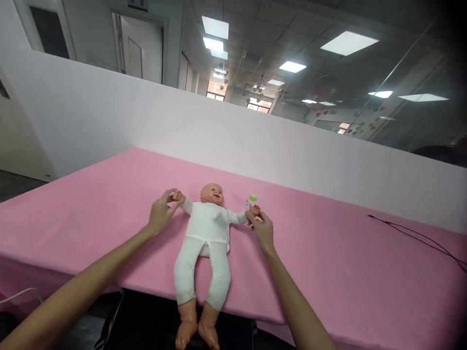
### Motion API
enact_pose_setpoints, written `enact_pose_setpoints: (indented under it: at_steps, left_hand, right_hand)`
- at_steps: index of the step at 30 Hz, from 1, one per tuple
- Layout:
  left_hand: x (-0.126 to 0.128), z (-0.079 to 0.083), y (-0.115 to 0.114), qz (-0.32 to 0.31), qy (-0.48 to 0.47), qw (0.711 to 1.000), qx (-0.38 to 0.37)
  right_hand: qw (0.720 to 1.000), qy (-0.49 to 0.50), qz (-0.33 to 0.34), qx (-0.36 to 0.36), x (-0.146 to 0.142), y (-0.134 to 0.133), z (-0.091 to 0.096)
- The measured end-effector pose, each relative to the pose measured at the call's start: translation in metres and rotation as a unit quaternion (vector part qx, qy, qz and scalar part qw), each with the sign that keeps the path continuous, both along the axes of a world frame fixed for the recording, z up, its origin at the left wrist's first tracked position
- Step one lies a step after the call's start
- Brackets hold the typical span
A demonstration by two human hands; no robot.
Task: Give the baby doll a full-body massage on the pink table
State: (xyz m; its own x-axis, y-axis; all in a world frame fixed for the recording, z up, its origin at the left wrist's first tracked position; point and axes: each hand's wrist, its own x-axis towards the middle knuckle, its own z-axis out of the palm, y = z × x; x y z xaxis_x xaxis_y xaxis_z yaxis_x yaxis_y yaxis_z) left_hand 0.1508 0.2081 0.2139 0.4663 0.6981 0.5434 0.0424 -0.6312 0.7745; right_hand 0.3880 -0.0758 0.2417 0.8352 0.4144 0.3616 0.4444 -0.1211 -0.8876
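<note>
A baby doll (206, 228) in a white suit lies on its back on the pink table (328, 253), head away from me and bare feet hanging over the near edge. My left hand (162, 211) is pinched round the doll's hand on the left, arm stretched out sideways. My right hand (260, 226) grips the doll's other hand on the right. A small bottle with a green cap (251, 199) stands just behind my right hand.
A white partition wall (146, 121) runs along the far side of the table. A thin black cable (419, 238) lies on the cloth at the right. A dark chair or bag (146, 321) sits below the table's near edge.
</note>
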Motion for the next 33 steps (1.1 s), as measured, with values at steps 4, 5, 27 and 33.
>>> enact_pose_setpoints:
  at_steps: [4,5,27,33]
  left_hand:
    - [-0.007,-0.013,0.040,0.060,0.016,0.979,-0.194]
    - [-0.009,-0.017,0.047,0.075,0.045,0.973,-0.212]
    - [0.179,0.065,-0.122,-0.443,-0.050,0.751,-0.488]
    - [0.283,0.042,-0.137,-0.305,-0.110,0.684,-0.653]
  right_hand:
    - [0.976,0.202,-0.072,0.025,0.040,-0.015,-0.021]
    - [0.973,0.216,-0.082,0.005,0.047,-0.018,-0.029]
    - [0.942,-0.189,-0.088,-0.264,0.126,0.006,-0.007]
    - [0.923,-0.262,-0.032,-0.280,0.143,0.024,-0.015]
